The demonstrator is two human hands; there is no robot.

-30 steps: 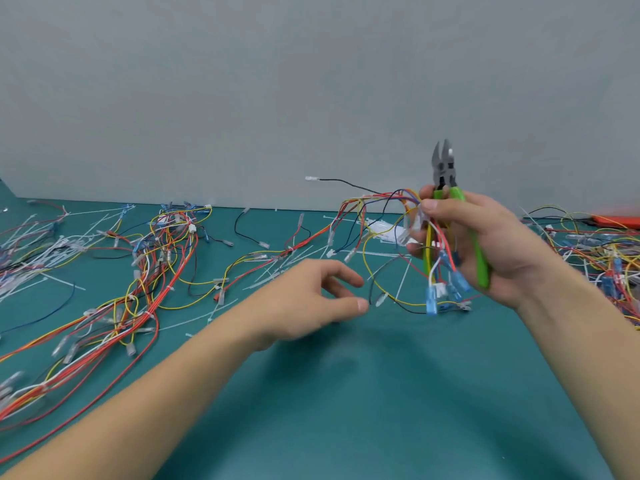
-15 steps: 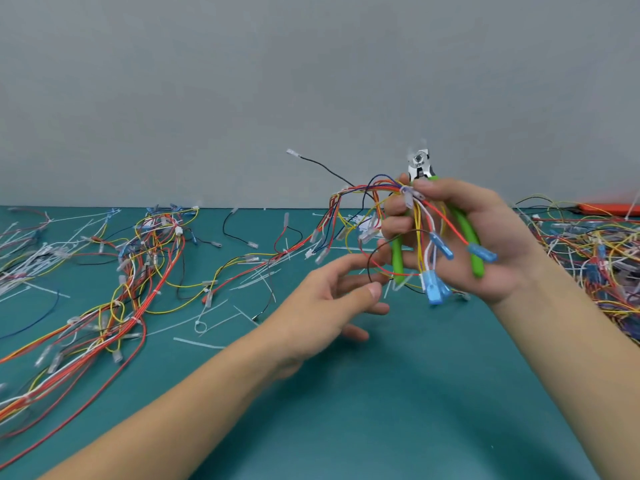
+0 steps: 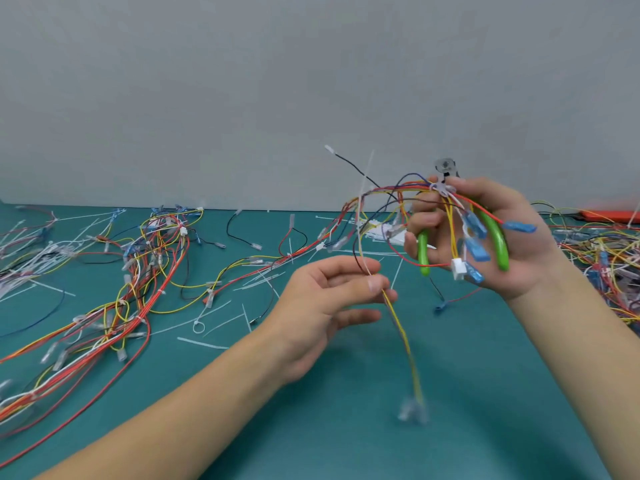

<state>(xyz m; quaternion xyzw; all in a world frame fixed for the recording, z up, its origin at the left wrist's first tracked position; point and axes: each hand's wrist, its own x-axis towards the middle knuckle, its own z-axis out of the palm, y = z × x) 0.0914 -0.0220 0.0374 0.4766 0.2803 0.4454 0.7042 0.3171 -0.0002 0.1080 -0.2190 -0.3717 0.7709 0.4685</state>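
My right hand (image 3: 498, 244) is raised above the green mat and grips green-handled cutters (image 3: 495, 237) together with a tied wire harness (image 3: 446, 202) of red, yellow and black wires. Blue terminals (image 3: 478, 251) and a white connector (image 3: 458, 267) hang across my palm. The cutter head (image 3: 445, 167) sticks up above my fingers. My left hand (image 3: 329, 306) pinches a yellow wire (image 3: 403, 334) between thumb and forefinger, just left of and below the right hand. That wire hangs down to a blurred clear terminal (image 3: 412, 410). A white cable tie (image 3: 365, 181) rises from the harness.
A long harness of red, yellow and white wires (image 3: 138, 289) sprawls over the left of the green mat (image 3: 346, 427). Loose white cable ties (image 3: 214, 320) lie scattered mid-table. Another tangled wire pile (image 3: 602, 261) and an orange object (image 3: 613, 214) sit at the right. A grey wall stands behind.
My left hand rose from near the mat and took a yellow wire in a pinch. My right hand turned the cutters and harness so the palm faces me.
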